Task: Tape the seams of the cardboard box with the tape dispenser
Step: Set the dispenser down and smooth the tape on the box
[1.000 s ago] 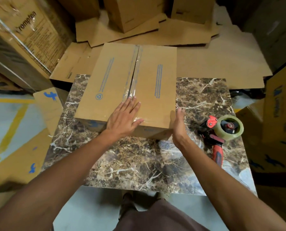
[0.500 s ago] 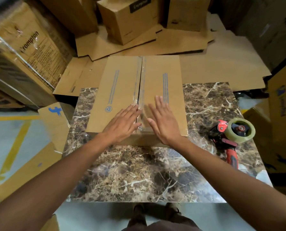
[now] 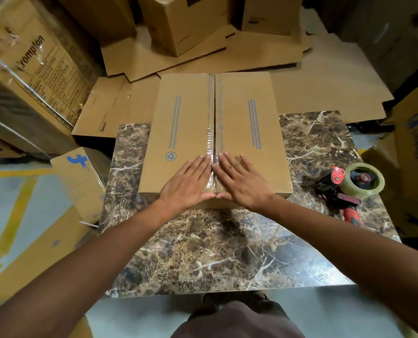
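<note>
Nearest, we are noting the marble-patterned table [image 3: 215, 252], bare along its near part.

Further in, the left hand [image 3: 186, 184] and the right hand [image 3: 243, 184] are lying flat on the near end of the box [image 3: 183, 113]. Fingers are straight and slightly spread, gripping nothing, and the thumb tips are meeting at the box's near edge. The hands are sitting one on each side of the middle seam [image 3: 214, 106], with the index fingers just beside it.

The box is resting on the table, flaps closed, its far end reaching past the table's far edge. A shiny strip of tape [image 3: 210, 142] is running along the seam. We cannot tell whether it wraps over the far edge.

To the right, well apart from the box, the tape dispenser [image 3: 347, 189] is lying on the table, untouched.

Step in hand, as we are judging it: pressing the tape down so that it bonds to the seam. Next move, as we are judging it: sliding the palms toward the far end, then freeing the right hand for the dispenser if the edge seams are to be taped.

Farthest off, flat cardboard sheets [image 3: 325, 89] are lying beyond the table, and cartons [image 3: 186, 23] are standing behind them.
</note>
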Demonstrator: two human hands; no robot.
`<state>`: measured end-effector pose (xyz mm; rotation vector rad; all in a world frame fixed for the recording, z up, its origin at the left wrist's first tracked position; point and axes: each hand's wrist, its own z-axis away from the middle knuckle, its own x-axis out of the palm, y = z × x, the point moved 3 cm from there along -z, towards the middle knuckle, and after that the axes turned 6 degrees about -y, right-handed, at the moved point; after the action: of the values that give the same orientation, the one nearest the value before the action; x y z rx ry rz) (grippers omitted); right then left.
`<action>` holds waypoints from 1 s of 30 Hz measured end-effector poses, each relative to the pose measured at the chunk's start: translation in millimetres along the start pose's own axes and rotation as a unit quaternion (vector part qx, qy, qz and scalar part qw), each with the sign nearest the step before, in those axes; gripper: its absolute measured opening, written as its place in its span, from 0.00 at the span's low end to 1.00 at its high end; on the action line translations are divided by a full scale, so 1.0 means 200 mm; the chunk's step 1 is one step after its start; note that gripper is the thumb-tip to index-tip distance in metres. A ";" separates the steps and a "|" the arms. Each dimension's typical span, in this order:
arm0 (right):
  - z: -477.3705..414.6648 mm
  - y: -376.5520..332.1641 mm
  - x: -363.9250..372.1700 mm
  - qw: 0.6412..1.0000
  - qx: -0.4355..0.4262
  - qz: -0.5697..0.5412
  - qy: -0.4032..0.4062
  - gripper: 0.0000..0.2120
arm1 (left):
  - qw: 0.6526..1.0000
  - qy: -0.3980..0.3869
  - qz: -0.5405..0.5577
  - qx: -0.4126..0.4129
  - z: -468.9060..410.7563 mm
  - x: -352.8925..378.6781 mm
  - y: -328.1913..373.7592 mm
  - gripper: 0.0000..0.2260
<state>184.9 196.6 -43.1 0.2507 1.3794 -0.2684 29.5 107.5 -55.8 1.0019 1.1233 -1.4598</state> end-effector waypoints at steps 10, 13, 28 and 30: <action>0.01 -0.06 -0.02 0.999 0.046 -0.010 -0.025 0.43 | 0.996 -0.028 0.081 0.032 0.04 -0.06 -0.04 0.45; -0.01 -0.15 -0.05 0.998 0.045 -0.037 -0.010 0.41 | 0.986 0.009 0.165 0.020 0.11 -0.10 -0.16 0.41; -0.27 -0.33 -0.03 1.000 0.021 0.018 0.008 0.37 | 0.977 0.214 0.020 0.009 0.23 0.18 -0.39 0.37; -0.27 -0.33 -0.01 0.999 0.019 0.034 0.010 0.37 | 0.963 0.269 0.026 -0.016 0.25 0.21 -0.39 0.36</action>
<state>111.6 152.5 -50.9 0.3318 1.3844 -0.2364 -55.5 55.7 -74.2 1.4442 1.4828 -1.1486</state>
